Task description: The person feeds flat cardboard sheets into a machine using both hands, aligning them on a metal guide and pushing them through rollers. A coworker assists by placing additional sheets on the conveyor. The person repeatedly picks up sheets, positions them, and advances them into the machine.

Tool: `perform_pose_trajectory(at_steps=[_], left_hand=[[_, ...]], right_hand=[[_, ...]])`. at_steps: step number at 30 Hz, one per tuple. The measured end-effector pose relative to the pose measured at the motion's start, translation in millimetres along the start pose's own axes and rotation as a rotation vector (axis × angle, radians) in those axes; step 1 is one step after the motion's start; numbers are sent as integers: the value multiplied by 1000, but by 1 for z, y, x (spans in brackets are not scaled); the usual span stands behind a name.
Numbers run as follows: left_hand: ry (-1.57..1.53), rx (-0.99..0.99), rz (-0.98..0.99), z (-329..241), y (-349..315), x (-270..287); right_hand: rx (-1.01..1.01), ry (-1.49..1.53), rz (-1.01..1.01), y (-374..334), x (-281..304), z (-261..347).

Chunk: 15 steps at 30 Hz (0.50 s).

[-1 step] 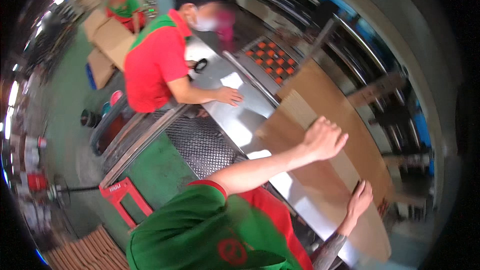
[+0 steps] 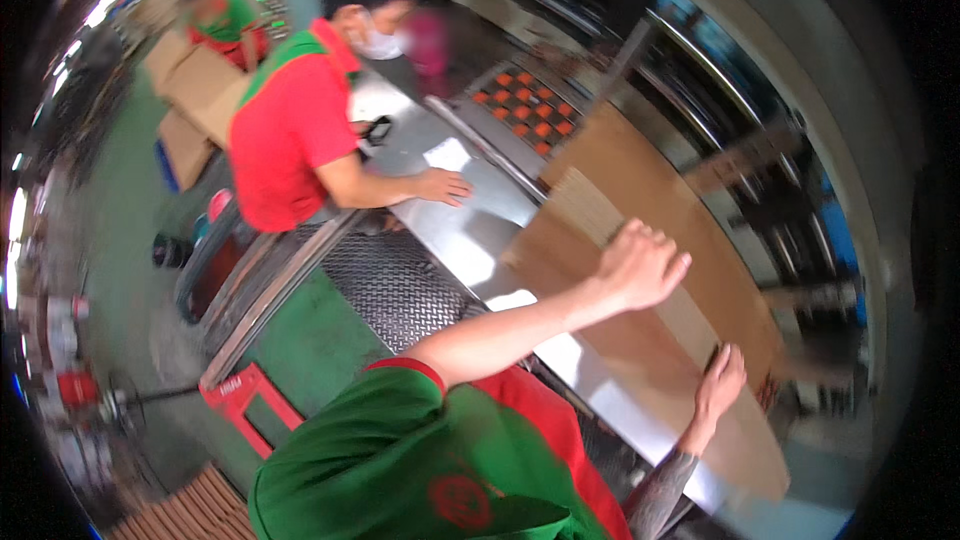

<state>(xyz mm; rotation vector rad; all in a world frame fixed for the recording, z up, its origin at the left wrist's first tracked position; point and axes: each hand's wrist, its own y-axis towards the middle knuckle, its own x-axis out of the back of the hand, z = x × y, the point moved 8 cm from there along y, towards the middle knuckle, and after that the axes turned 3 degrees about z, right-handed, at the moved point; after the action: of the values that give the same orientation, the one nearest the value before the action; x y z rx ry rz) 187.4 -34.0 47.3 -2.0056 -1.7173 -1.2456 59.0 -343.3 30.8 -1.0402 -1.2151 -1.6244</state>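
With the head view turned slightly, the co-worker in red (image 2: 285, 145) and the orange-chequered panel (image 2: 527, 106) have been shifted leftward in view, while the left hand (image 2: 640, 266), the right hand (image 2: 720, 385) and the cardboard sheet (image 2: 645, 345) (all only marginally) have been carried upward.

A cardboard sheet (image 2: 630, 360) is lying on the metal table (image 2: 455, 245), its far edge bordering on the machine (image 2: 715, 65). The person's left hand (image 2: 643, 265) is hanging over the sheet with fingers bent; whether it is touching cannot be told. The right hand (image 2: 720, 385) is reaching the sheet closer to its right end, something dark showing at the fingertips, too small to tell. Toward the table's left end, a co-worker in red and green is leaning over the near edge, one hand (image 2: 443, 186) resting flat on the surface, just beside a white paper (image 2: 447, 153).
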Motion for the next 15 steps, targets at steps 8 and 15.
perform_pose_trajectory(at_steps=[8,15], left_hand=[[-590,-133,-361,91,-43,99],[-1049,72,-202,223,-51,34]], right_hand=[[-4,-33,-37,-6,-3,-11],[-20,-30,-28,-6,1,-2]])
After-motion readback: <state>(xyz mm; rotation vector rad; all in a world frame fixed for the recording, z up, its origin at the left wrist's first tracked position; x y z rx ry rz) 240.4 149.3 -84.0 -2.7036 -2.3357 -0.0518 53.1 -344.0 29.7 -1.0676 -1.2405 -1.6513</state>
